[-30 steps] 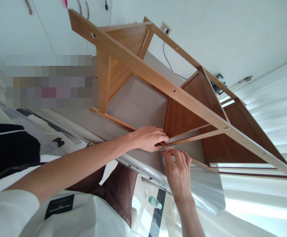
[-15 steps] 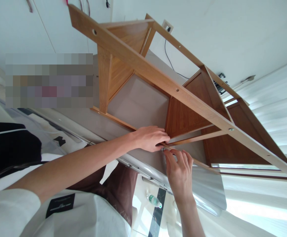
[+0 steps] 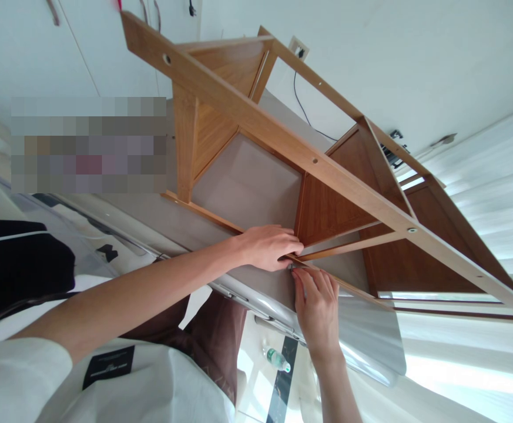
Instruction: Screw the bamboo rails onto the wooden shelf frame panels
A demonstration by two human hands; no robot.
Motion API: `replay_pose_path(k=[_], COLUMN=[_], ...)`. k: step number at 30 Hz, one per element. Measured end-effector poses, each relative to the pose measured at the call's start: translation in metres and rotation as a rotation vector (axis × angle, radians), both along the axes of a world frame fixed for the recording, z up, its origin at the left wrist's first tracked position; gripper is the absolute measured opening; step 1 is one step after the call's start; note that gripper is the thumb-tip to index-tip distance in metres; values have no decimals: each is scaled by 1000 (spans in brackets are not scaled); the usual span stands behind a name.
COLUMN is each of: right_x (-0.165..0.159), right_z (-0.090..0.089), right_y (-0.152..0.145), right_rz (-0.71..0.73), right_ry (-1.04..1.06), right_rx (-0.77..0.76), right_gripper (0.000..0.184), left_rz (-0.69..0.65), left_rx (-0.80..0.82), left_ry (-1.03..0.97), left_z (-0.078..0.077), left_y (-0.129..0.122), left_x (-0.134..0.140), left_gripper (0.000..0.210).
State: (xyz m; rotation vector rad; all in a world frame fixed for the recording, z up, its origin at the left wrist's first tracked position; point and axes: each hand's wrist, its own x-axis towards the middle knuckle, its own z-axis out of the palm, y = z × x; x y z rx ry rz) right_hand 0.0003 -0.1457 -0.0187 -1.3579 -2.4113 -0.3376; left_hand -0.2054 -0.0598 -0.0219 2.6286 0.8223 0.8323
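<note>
A wooden shelf frame (image 3: pixel 256 120) with slanted panels lies on its side on a grey tabletop (image 3: pixel 256 170). My left hand (image 3: pixel 270 247) is closed round its lower rail (image 3: pixel 221 220), where a cross bar (image 3: pixel 348 245) and a brown panel (image 3: pixel 333 208) meet. Just right of it, my right hand (image 3: pixel 320 296) pinches against the outer side of that rail. A small shiny metal bit (image 3: pixel 290 266) shows at its fingertips; its kind is too small to make out. The upper rail carries several round holes.
A wall socket (image 3: pixel 299 48) with a black cable (image 3: pixel 302 103) is behind the frame. White curtains (image 3: pixel 494 364) hang at the right. Below the table's edge a plastic bottle (image 3: pixel 278 359) lies on the floor. At the left is a black object (image 3: pixel 22 270).
My right hand has turned slightly, its fingers drawing closer together and shifting a little left at the rail. My left hand and the frame stay in place.
</note>
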Motion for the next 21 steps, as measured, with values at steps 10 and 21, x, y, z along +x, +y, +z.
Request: replay_pose_path(k=[10,21], right_x=[1,-2], right_z=[4,8], right_y=[-6,-4], right_rz=[10,-4], right_ry=[-30,-94], right_rx=[-3,39], right_gripper=[20,27], left_rz=[4,-7], left_rx=[-19,-6], left_ry=[2,-6], left_z=[1,1], left_y=[0,0], left_x=[0,0], left_gripper=[5,7])
